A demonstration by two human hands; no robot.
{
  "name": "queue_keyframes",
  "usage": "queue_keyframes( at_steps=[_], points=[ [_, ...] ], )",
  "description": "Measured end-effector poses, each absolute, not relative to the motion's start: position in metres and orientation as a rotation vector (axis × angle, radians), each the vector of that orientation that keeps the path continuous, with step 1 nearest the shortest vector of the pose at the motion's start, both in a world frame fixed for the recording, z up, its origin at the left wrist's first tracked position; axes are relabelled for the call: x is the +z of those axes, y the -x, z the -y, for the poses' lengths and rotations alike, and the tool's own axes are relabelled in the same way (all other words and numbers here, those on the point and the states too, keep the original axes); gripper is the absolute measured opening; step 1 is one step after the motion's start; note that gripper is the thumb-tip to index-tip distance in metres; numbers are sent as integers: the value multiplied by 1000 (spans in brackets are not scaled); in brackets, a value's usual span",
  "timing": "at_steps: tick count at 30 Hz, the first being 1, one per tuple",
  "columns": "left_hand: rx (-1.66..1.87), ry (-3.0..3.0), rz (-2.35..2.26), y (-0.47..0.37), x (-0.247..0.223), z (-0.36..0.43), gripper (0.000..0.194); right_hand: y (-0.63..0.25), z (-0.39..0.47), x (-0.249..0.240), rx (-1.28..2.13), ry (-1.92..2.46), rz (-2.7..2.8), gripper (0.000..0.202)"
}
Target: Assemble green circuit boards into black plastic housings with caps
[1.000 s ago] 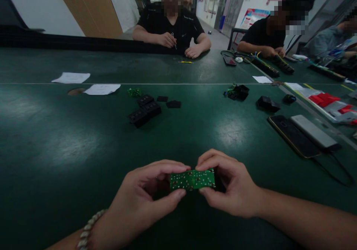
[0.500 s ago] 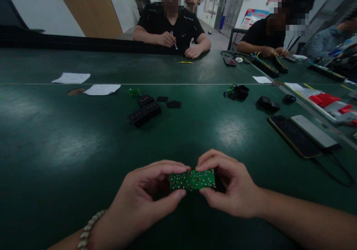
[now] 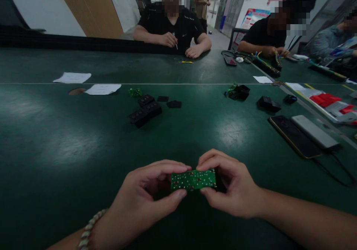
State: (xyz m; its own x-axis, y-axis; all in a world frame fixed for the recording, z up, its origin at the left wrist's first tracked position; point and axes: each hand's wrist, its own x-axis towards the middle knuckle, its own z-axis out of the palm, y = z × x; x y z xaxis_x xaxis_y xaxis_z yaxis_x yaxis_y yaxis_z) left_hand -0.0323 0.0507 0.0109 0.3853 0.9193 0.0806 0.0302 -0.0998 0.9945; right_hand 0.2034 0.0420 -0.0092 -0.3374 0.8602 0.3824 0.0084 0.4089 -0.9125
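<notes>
Your left forearm enters from the lower left and angles upward, with a beaded bracelet [image 3: 90, 228] around the wrist. Your left hand [image 3: 136, 194] points inward to the right, thumb below and fingers above. Your right forearm enters from the right and lies closer to level; your right hand [image 3: 234, 186] mirrors the left, fingers bent and directed inward.

Both hands are narrowed to a pinch on one green circuit board [image 3: 193, 179]. The board sits between your hands, long edges running from one to the other, its face with solder points turned toward you. Each thumb bears on the lower edge, each forefinger on the upper edge. Your remaining fingers are partly hidden. Board clearance above the green table [image 3: 189, 138] cannot be determined.

Beyond your left hand stand black housings [image 3: 146, 110]. Beyond and to the right of your right hand lies a phone [image 3: 294, 136], beside a grey device [image 3: 315, 131].
</notes>
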Motion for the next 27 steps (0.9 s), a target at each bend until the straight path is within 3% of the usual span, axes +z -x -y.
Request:
queue_keyframes(
  at_steps=[27],
  points=[
    [918,-1475,-889,35,9,-49,45,-202,-41,-8,1067,776,1682,41]
  ],
)
